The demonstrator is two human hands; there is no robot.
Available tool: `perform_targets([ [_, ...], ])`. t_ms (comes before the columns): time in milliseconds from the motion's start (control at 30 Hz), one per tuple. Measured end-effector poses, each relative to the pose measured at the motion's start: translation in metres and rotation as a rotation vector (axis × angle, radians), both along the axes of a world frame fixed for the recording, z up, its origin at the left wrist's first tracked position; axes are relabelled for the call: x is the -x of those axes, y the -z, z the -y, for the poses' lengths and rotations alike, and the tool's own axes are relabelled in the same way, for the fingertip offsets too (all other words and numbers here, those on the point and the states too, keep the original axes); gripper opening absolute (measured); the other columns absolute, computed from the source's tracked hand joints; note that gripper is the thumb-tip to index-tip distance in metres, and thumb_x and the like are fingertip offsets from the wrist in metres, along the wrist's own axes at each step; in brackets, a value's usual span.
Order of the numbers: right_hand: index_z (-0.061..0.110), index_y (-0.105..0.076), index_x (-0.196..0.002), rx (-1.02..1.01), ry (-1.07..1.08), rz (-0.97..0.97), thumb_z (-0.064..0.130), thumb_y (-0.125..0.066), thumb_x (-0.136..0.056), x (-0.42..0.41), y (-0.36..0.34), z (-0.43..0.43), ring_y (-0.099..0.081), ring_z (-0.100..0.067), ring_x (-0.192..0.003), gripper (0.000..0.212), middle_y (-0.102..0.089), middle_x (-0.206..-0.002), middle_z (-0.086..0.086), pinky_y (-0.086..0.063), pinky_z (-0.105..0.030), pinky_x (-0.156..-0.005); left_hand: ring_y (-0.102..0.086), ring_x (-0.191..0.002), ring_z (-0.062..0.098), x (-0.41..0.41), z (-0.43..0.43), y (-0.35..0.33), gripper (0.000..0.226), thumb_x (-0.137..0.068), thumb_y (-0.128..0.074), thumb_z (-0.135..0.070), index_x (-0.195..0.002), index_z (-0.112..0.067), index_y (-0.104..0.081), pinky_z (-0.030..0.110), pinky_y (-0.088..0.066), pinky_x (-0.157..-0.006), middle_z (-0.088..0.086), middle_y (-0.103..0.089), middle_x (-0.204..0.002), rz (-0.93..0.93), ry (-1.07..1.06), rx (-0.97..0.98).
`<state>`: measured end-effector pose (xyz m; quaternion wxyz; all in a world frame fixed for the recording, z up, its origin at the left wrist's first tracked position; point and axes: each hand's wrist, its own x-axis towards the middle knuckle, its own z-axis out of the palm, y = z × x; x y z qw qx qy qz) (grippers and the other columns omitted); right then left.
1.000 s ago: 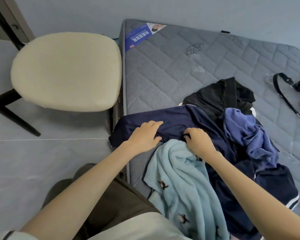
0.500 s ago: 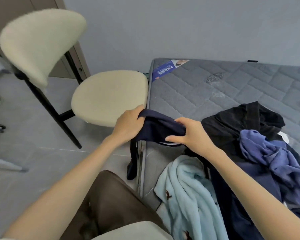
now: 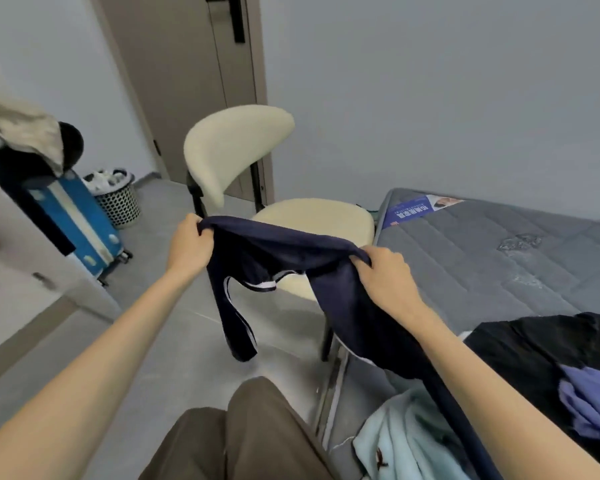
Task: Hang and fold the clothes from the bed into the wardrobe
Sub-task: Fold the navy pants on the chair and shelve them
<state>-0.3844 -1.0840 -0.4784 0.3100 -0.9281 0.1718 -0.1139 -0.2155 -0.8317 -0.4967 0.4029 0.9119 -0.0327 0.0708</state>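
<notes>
A navy garment with white trim [image 3: 278,258] hangs in the air in front of the chair, stretched between both hands. My left hand [image 3: 187,245] grips its left end, and my right hand [image 3: 385,282] grips its right part. The cloth trails down to the right toward the bed. On the grey mattress [image 3: 482,258] lie a black garment [image 3: 534,355], a purple-blue garment [image 3: 589,403] and a light blue garment with small dark figures [image 3: 406,445]. A pale cabinet edge [image 3: 32,268] stands at the left; I cannot tell whether it is the wardrobe.
A cream chair with black legs [image 3: 309,216] stands between me and the wall, beside the mattress corner. A blue suitcase [image 3: 80,223] and a perforated basket [image 3: 116,197] stand at the left. A brown door [image 3: 187,81] is behind the chair.
Both hands took hold of the navy garment on the bed, lifted it and carried it left off the mattress. The hands have spread apart, stretching it. My view has swung left and upward.
</notes>
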Motion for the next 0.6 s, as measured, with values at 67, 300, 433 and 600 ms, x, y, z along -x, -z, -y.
perform_targets([
  [67, 0.009, -0.056, -0.074, -0.292, -0.066, 0.117, 0.02, -0.044, -0.098, -0.035, -0.029, -0.021, -0.052, -0.016, -0.068, 0.029, -0.059, -0.07, -0.002, -0.037, -0.027, -0.056, -0.053, -0.089, 0.024, 0.001, -0.019, -0.003, 0.011, -0.096, -0.047, -0.014, -0.102, -0.006, -0.052, 0.032, -0.037, -0.071, 0.01, -0.057, -0.102, -0.022, 0.03, 0.022],
  [300, 0.006, -0.062, -0.086, -1.012, -0.213, 0.134, 0.009, -0.047, -0.095, -0.139, -0.105, -0.127, -0.059, -0.019, -0.072, 0.019, -0.061, -0.078, -0.006, -0.045, -0.026, -0.063, -0.054, -0.095, 0.007, 0.018, -0.086, -0.049, 0.02, -0.095, -0.055, -0.033, -0.109, -0.019, -0.058, 0.01, -0.039, -0.073, -0.015, -0.059, -0.1, 0.048, 0.034, 0.256],
  [433, 0.011, -0.063, -0.087, -1.206, -0.25, 0.11, 0.014, -0.053, -0.095, -0.169, -0.143, -0.181, -0.063, -0.02, -0.078, 0.013, -0.065, -0.087, -0.007, -0.051, -0.029, -0.071, -0.056, -0.091, -0.009, 0.045, -0.134, -0.088, 0.032, -0.085, -0.045, -0.065, -0.103, -0.042, -0.058, 0.01, -0.04, -0.073, -0.031, -0.06, -0.098, 0.008, 0.05, 0.409],
  [600, 0.005, -0.061, -0.11, -1.325, -0.323, 0.082, 0.019, -0.056, -0.096, -0.178, -0.18, -0.228, -0.062, -0.021, -0.08, 0.021, -0.063, -0.09, -0.008, -0.052, -0.028, -0.066, -0.048, -0.118, 0.0, 0.085, -0.18, -0.089, 0.104, -0.055, -0.072, -0.075, -0.14, -0.061, -0.012, 0.017, -0.049, -0.078, -0.013, -0.033, -0.139, -0.134, 0.122, 0.392],
])
